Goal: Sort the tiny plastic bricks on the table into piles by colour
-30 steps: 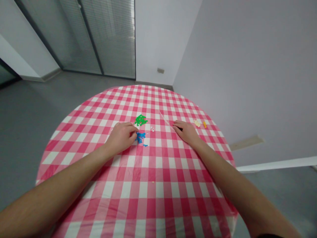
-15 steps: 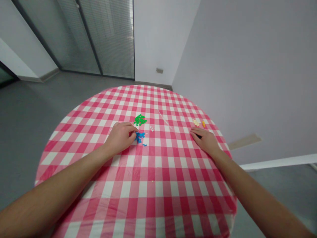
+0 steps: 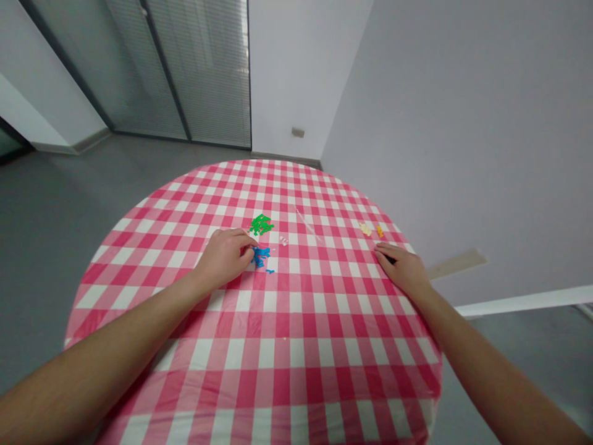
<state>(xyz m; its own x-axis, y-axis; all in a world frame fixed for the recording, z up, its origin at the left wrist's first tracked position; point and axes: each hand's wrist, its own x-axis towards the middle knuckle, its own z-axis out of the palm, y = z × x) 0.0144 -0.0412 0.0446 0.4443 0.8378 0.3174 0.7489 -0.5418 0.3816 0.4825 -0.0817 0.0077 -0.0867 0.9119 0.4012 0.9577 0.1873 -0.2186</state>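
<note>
My left hand [image 3: 228, 254] rests on the table with its fingers curled and the thumb close to the index finger. Its fingertips meet the left edge of a small heap of blue pieces [image 3: 260, 254]; whether a piece is pinched is too small to see. Just beyond lies a heap of green pieces [image 3: 261, 224]. Near the right edge of the table is my right hand [image 3: 401, 264], its fingers bent and close together with a dark gap under them. What they hold, if anything, is hidden. Cream pieces [image 3: 365, 229] and orange-yellow pieces [image 3: 380, 231] lie just past this hand.
A red-and-white checked cloth [image 3: 296, 321] covers the round table. A few whitish bits [image 3: 284, 240] lie right of the green heap, and a thin clear strip [image 3: 306, 222] lies farther right. Beyond the table stand a pale wall [image 3: 454, 123] and glass panels with blinds [image 3: 208, 74].
My right hand has slid to the right along the table, away from the middle. My left hand has stayed at the blue pieces.
</note>
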